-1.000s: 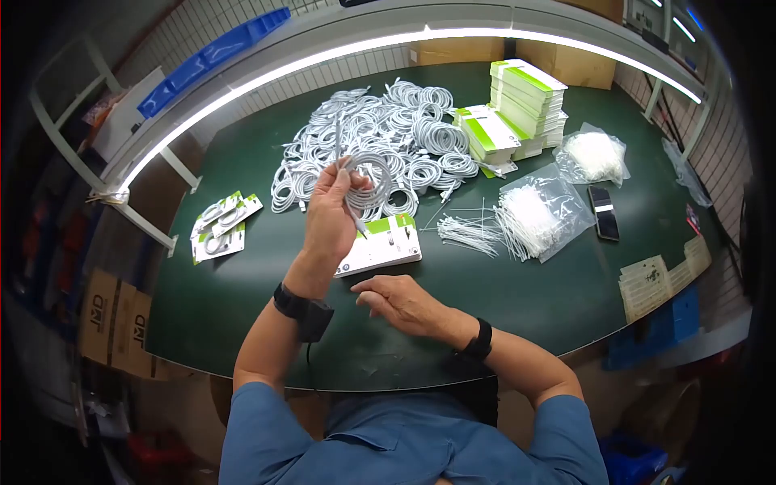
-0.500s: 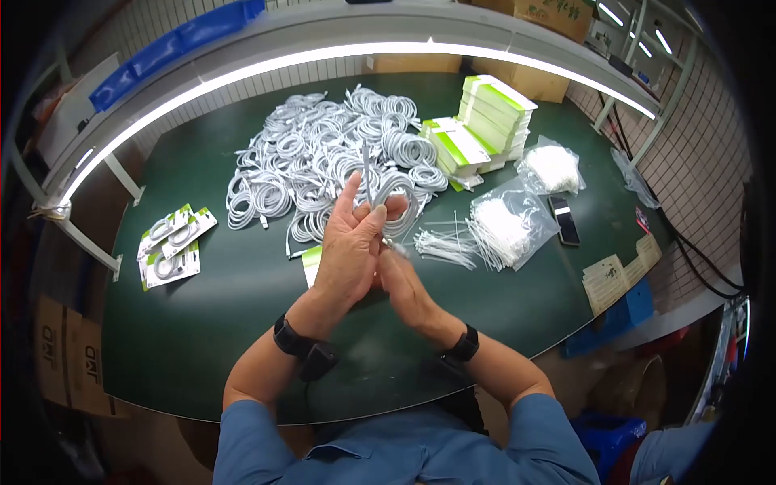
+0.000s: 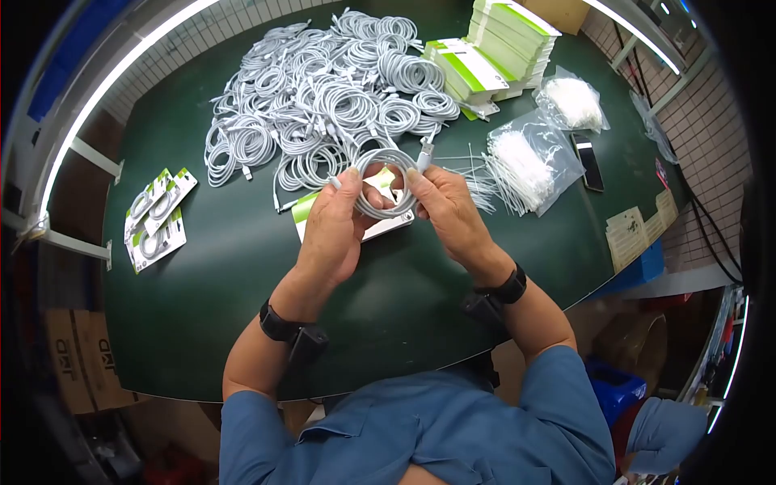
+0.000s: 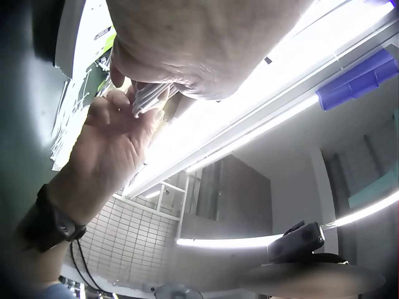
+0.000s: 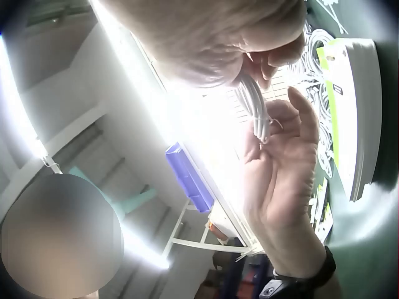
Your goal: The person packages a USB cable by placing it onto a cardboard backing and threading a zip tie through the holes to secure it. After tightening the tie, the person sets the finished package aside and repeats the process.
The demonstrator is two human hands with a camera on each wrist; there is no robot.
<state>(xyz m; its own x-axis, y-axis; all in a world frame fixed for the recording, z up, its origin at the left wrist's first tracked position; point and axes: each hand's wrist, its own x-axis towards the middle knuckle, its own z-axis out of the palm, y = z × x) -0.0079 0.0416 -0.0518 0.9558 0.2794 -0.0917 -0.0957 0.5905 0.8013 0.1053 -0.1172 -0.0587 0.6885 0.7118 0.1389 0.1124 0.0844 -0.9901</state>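
While the left hand and right hand pinched opposite sides of the coiled cable, fingers curled in, it was held up over the card stack on the table. Step in hand looked like squaring up the coil; next move called for keeping loops together, plug clear. Thin white strand at coil: couldn't tell if a tie. Cable pile crowded just beyond; zip ties, phone off right, packed cards left.

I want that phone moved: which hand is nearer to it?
Right: the right hand is left of the phone; the left hand is farther left, across the cable coil.
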